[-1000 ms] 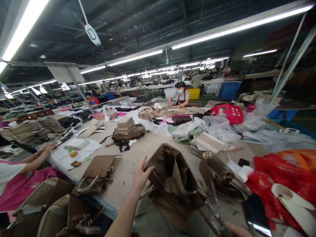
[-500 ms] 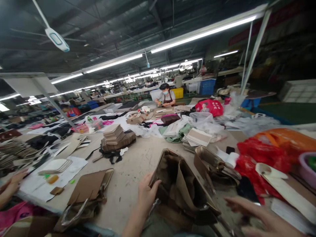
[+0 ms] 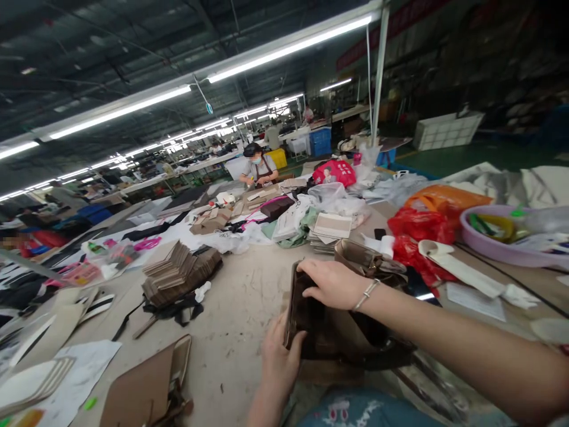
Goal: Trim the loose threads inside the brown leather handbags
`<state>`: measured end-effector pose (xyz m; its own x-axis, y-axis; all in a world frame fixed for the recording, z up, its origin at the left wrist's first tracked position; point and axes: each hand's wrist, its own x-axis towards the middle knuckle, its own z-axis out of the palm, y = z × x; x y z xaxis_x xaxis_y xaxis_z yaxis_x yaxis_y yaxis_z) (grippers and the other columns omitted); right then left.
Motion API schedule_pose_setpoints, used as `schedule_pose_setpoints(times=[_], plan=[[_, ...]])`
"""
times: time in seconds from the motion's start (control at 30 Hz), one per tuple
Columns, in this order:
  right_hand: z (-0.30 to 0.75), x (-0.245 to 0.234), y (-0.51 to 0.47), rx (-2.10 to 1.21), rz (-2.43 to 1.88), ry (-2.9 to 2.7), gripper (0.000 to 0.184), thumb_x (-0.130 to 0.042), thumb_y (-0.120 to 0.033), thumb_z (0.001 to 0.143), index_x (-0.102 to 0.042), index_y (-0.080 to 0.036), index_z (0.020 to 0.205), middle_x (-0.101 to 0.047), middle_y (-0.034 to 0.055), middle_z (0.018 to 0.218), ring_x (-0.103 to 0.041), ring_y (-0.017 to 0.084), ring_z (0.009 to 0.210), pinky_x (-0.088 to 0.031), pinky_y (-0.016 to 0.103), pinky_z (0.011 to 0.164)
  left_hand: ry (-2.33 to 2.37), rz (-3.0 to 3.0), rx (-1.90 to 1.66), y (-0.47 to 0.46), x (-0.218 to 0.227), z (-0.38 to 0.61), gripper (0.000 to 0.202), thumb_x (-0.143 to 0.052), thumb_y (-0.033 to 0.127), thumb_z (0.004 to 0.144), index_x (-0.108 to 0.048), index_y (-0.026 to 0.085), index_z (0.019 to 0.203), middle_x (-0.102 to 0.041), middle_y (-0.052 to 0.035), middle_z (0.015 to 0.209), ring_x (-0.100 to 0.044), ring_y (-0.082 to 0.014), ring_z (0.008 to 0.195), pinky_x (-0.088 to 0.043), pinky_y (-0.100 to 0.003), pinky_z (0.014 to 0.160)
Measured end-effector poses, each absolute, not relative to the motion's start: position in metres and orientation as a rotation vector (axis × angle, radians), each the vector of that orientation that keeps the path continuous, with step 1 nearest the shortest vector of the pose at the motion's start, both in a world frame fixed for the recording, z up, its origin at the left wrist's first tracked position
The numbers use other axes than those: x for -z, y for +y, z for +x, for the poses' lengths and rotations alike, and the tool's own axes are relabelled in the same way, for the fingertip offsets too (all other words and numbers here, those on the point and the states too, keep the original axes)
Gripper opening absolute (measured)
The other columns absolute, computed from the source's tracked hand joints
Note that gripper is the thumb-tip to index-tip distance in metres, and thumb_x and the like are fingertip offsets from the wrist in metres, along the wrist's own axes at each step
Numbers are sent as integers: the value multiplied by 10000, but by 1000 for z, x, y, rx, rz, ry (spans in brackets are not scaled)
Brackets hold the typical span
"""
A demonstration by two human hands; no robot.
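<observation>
There is room to pass over the table left of the open bag. Farther left of it, a brown stack blocks the way. Just behind it, another bag does too.

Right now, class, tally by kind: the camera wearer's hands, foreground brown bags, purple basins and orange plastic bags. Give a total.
Hands: 2 (left hand, right hand)
Brown bags: 3 (gripped bag, bag behind, lower-left bag)
Purple basin: 1
Orange plastic bag: 1
Total: 7

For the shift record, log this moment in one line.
left hand: holding bag | right hand: touching same bag | bag: mouth open
</observation>
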<state>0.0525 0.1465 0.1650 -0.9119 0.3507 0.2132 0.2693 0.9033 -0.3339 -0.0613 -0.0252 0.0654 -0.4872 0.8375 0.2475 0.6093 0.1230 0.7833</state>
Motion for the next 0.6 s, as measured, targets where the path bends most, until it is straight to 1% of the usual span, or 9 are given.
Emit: schedule_pose_setpoints(times=[0.13,0.2,0.27,0.33,0.4,0.6], plan=[[34,-154,146,-242,-546,-2877,317,-606,-355,775,-512,-158,1004,-631,83,905,-591,215,793,-411,277,655,2105,1418,-1333,-33,-72,-68,343,-527,272,791,-586,212,1123,-605,-85,1109,-531,-227,1052,-410,-354,919],[32,-152,145,-208,-478,-2908,256,-586,-359,793,-540,-174,964,-640,63,873,-589,195,775,-385,253,625,2099,1395,-1326,-38,-77,-73,317,-523,276,794,-603,205,1093,-616,-84,1085,-540,-225,1032,-415,-348,908],[33,-151,145,-197,-354,-2945,177,-534,-355,833,-586,-191,877,-642,42,843,-583,172,761,-360,237,603,2119,1365,-1304,-44,-80,-77,300,-528,286,793,-614,206,1068,-627,-79,1058,-550,-222,1006,-418,-342,897],[33,-150,146,-208,-241,-2968,224,-479,-357,868,-623,-201,799,-639,28,810,-574,152,738,-339,231,584,2149,1338,-1274,-48,-80,-80,297,-543,302,784,-618,205,1055,-635,-74,1036,-557,-219,984,-420,-341,888],[32,-147,149,-230,-177,-2960,274,-454,-372,881,-651,-209,783,-635,24,788,-563,139,719,-323,230,574,2171,1305,-1262,-50,-76,-81,301,-553,320,776,-621,198,1043,-641,-74,1019,-562,-221,969,-423,-344,880],[26,-139,164,-322,0,-2894,306,-508,-462,835,-682,-225,748,-624,3,727,-542,128,685,-301,224,552,2256,1214,-1298,-52,-66,-78,282,-490,344,815,-631,181,997,-649,-88,990,-570,-224,956,-424,-348,868]])
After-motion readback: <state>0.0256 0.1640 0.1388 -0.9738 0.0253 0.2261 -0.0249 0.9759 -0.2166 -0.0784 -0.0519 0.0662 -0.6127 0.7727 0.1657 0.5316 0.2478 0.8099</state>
